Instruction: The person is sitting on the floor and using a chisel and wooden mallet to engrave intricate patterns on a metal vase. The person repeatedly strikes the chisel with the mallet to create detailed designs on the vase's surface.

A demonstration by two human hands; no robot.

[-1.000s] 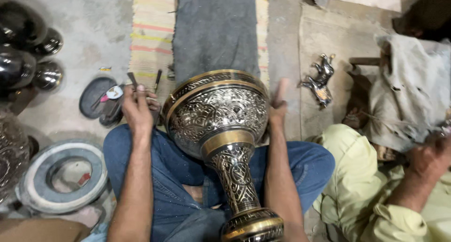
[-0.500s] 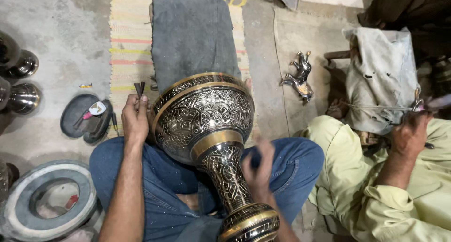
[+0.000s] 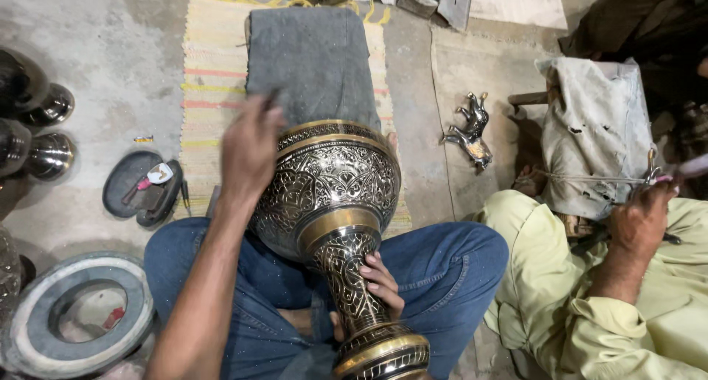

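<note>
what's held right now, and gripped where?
Right hand grips the engraved brass vase by its narrow stem. Left hand lies against the bowl's upper side; whether it holds anything cannot be told.

The right hand (image 3: 380, 280), open at the bowl's right side a second ago, now grips the engraved vase (image 3: 332, 203) at its narrow stem, lower centre of frame. The left hand (image 3: 251, 147), previously at the bowl's left flank, now sits blurred at the upper left rim. The vase now lies more upright in frame.
</note>
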